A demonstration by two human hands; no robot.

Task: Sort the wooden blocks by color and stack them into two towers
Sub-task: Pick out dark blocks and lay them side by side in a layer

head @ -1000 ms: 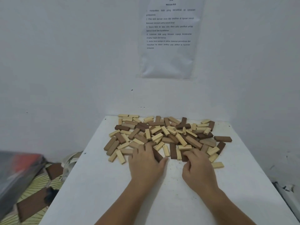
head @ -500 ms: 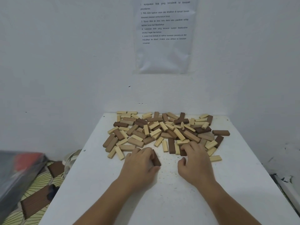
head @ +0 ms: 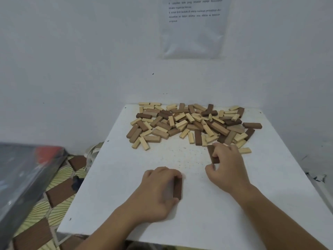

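Left hand [head: 158, 188] curled around dark block [head: 177, 188], lying flat on table [head: 126, 195]. Right hand [head: 228, 165] pinches second dark block [head: 212, 155] beside mixed pile [head: 191, 124]

The left forearm [head: 111, 230] comes in from the 6 o'clock edge of the view and runs toward 1 o'clock. It ends in the left hand [head: 158, 192], which lies knuckles up and low. Its fingers curl over the far end of a dark brown block [head: 178, 188], with the thumb at the block's near end. The right forearm [head: 281, 213] enters from 5 o'clock and angles toward 11 o'clock. The right hand [head: 228, 166] sits at 1 o'clock from the left one, apart from it, back upward. Its index finger and thumb pinch a second dark brown block [head: 212, 154], and its other fingers are loosely curled.
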